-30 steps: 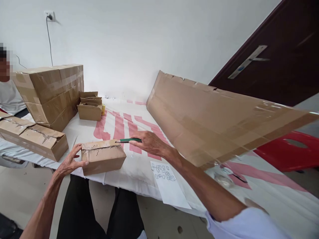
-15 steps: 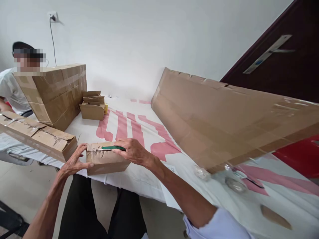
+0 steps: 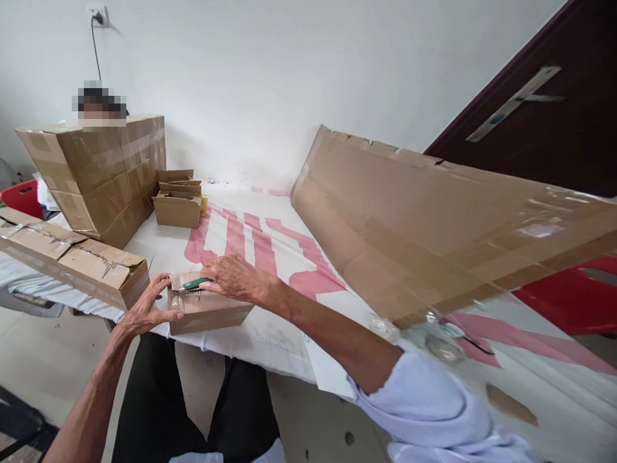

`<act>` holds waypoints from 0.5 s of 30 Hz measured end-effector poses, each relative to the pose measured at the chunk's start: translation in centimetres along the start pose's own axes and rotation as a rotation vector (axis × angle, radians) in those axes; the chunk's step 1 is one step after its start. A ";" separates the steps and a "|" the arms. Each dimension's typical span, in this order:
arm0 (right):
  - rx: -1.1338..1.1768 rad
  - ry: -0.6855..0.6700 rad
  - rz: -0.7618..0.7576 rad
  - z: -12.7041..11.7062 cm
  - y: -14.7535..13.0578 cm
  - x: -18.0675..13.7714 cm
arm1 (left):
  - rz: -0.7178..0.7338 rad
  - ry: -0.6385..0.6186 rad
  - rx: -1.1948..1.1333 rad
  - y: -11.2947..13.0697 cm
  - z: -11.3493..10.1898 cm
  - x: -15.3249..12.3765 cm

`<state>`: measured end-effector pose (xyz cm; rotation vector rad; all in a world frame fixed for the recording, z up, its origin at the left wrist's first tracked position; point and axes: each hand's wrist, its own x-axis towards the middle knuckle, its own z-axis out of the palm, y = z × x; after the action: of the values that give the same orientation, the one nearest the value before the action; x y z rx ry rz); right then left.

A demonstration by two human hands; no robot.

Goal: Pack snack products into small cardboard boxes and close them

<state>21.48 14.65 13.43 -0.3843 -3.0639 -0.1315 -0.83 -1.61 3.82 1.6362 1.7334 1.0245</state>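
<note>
A small cardboard box [image 3: 212, 314] lies at the front edge of the cloth-covered table, with clear tape and a row of dark marks along its top seam. My left hand [image 3: 147, 308] grips the box's left end, thumb on the near side and fingers at the far corner. In my right hand [image 3: 234, 278] is a green utility knife [image 3: 196, 283], held low over the taped seam near the left end. My fingers cover the rest of the knife, and I cannot tell how deep its tip sits.
A long cardboard box [image 3: 72, 257] lies left, before stacked taped cartons [image 3: 106, 167]. Small open boxes [image 3: 177, 211] stand behind. A large cardboard sheet [image 3: 424, 225] leans at right, near tape rolls [image 3: 443, 349] and a red chair [image 3: 573, 296]. A person [image 3: 101, 106] is behind the cartons.
My right hand has moved left along the box top, bringing the knife toward the left end. My left hand keeps its hold. The person at left has shifted right behind the cartons.
</note>
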 end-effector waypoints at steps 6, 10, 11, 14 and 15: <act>0.265 0.223 0.146 1.2 4.5 -5.2 | 0.065 -0.022 0.026 0.9 -0.8 -0.2; 0.417 0.489 0.460 6.8 6.8 -9.3 | 0.089 -0.028 0.060 1.2 -0.5 0.2; 0.429 0.500 0.562 8.9 6.7 -10.0 | 0.082 -0.026 0.071 1.2 -0.5 0.3; 0.432 0.512 0.711 15.5 4.8 -11.3 | 0.069 -0.011 0.106 0.9 -0.7 0.4; 0.435 0.518 0.726 17.4 4.0 -11.4 | 0.072 -0.005 0.113 0.8 -1.0 0.3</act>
<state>32.85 17.28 -4.22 -1.1585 -2.1958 0.3890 -1.22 -1.49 5.12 1.7812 1.7696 0.9692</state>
